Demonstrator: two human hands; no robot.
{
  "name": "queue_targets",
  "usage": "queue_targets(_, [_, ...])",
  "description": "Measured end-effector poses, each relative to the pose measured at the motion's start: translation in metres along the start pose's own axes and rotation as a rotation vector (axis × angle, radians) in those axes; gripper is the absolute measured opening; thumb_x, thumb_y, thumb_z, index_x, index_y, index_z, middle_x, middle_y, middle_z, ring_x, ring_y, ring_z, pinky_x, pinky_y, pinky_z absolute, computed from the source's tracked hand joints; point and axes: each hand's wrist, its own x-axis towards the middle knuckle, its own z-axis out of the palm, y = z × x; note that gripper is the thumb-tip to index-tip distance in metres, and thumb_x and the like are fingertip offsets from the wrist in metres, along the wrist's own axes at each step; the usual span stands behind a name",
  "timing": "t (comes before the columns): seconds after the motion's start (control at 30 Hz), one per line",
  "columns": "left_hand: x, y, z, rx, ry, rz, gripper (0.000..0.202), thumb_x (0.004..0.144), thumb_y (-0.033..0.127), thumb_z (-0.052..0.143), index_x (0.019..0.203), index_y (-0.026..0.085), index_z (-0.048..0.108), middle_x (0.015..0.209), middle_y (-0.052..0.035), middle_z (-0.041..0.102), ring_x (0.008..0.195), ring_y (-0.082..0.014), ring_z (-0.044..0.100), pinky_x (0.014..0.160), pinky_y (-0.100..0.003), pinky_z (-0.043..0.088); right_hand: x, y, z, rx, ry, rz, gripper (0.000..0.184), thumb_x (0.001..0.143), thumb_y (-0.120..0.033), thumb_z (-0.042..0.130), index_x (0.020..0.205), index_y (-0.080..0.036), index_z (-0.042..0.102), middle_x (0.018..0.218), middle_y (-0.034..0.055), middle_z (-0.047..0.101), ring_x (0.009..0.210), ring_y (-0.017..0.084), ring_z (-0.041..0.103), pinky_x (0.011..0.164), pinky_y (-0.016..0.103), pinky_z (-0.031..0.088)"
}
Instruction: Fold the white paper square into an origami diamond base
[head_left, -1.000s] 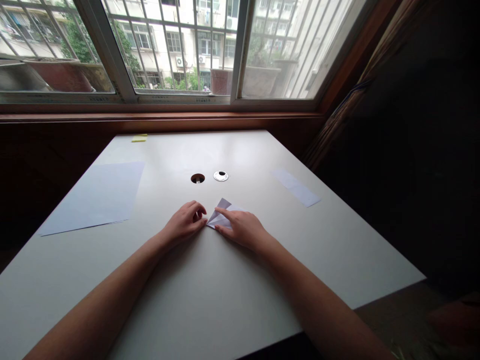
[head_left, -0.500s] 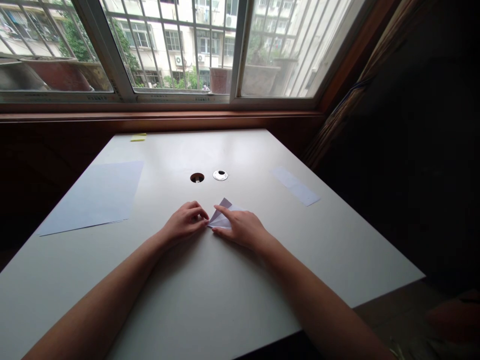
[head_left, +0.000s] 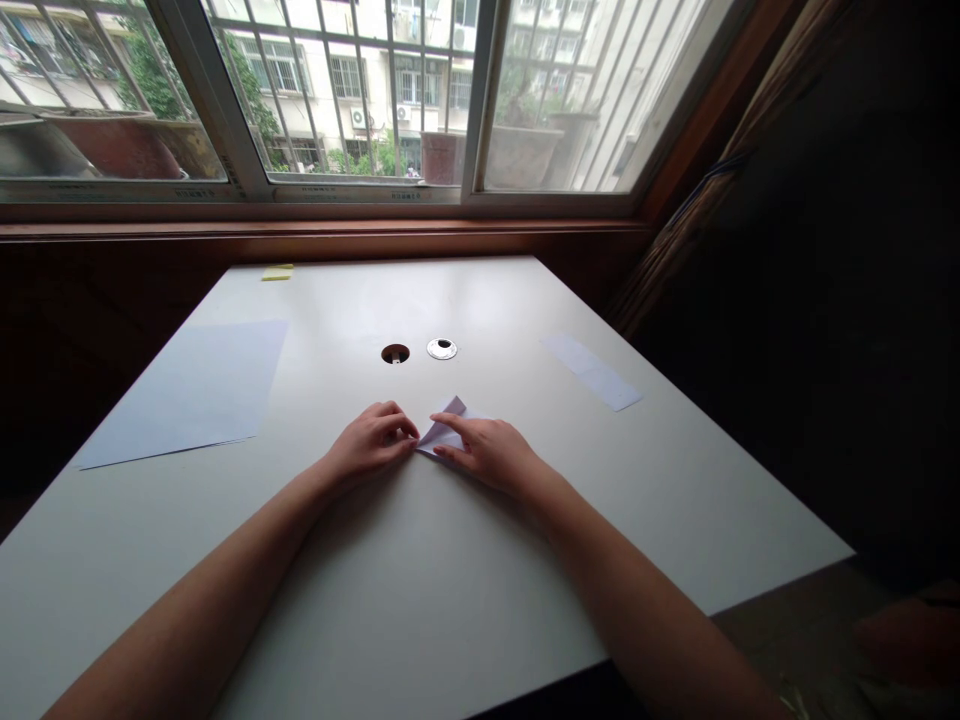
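A small folded sheet of white paper (head_left: 442,434) lies between my hands near the middle of the table. My left hand (head_left: 376,437) pinches its pointed left corner between thumb and fingertips. From the right, my right hand (head_left: 491,450) rests over the paper, its thumb and index finger apart on the near and far folds. One flap of the paper points up and away from me. The paper's right part is hidden beneath my right hand, so I cannot see whether the other fingers grip it.
Large white sheets (head_left: 187,390) lie on the left of the white table (head_left: 420,600). A paper strip (head_left: 592,370) is at the right, a yellow slip (head_left: 277,272) at the far left. Beyond my hands are a round hole (head_left: 395,354) and its metal cover (head_left: 442,349).
My right hand has slid slightly to the right along the paper, its thumb moving away from the left corner. My left hand keeps its pinch in nearly the same spot.
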Motion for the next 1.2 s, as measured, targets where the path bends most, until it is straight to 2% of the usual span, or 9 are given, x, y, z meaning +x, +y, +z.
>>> queue_targets(0.23, [0.000,-0.002,0.002,0.008,0.001,0.009,0.013,0.089,0.031,0.061,0.092,0.024,0.071,0.092,-0.0036,0.060,0.086,-0.0172,0.056,0.076,-0.029,0.047,0.000,0.002,0.003,0.008,0.009,-0.018,0.046,0.093,-0.042,0.057,0.138,-0.038,0.050,0.110,0.0018,0.073,0.087,0.021,0.069,0.069,0.028,0.044])
queue_targets(0.5, [0.000,0.000,0.002,0.006,0.015,0.009,0.016,0.090,0.032,0.059,0.090,0.023,0.072,0.091,-0.0040,0.061,0.085,-0.0169,0.057,0.076,-0.028,0.047,0.000,0.007,0.012,0.058,0.091,-0.151,0.036,0.094,-0.032,0.059,0.129,-0.037,0.059,0.110,0.0006,0.071,0.081,0.014,0.064,0.066,0.024,0.040])
queue_targets(0.77, [-0.001,0.001,0.001,-0.001,0.014,-0.013,0.012,0.087,0.031,0.062,0.089,0.024,0.072,0.092,-0.0040,0.061,0.085,-0.0178,0.057,0.073,-0.028,0.048,0.002,0.010,0.012,0.056,0.117,-0.271,0.030,0.097,-0.034,0.056,0.124,-0.039,0.065,0.091,0.0013,0.065,0.070,0.011,0.055,0.060,0.023,0.035])
queue_targets(1.2, [-0.001,-0.004,0.004,0.037,0.031,0.010,0.012,0.088,0.029,0.063,0.091,0.027,0.075,0.092,-0.0036,0.062,0.086,-0.0179,0.056,0.080,-0.030,0.047,0.003,0.005,0.012,0.067,0.118,-0.260,0.024,0.099,-0.038,0.051,0.114,-0.035,0.069,0.095,0.0015,0.066,0.076,0.012,0.058,0.065,0.023,0.036])
